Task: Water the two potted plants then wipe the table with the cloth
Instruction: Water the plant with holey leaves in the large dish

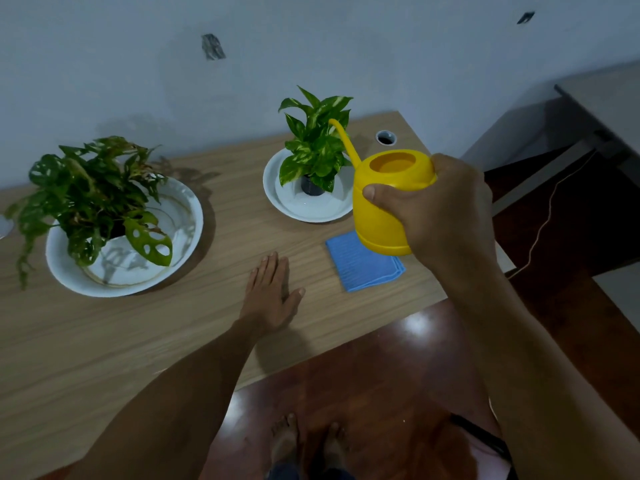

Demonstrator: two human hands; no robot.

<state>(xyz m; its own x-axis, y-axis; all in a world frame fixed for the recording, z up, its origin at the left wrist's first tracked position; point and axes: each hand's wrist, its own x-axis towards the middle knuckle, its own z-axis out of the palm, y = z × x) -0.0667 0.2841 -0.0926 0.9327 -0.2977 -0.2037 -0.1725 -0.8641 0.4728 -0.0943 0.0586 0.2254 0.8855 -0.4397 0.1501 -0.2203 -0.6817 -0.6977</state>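
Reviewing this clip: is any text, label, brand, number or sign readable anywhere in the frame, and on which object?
None: no readable text in this view.
Yellow plastic watering can, held by the right hand: plain, no label visible.
Folded blue cloth: plain.
Two white dishes under the plants: no markings.
Dark patches on the wall: marks, not writing.

The wooden table (194, 334) carries two white dishes (180, 258) (304, 211) and a blue cloth (363, 266).
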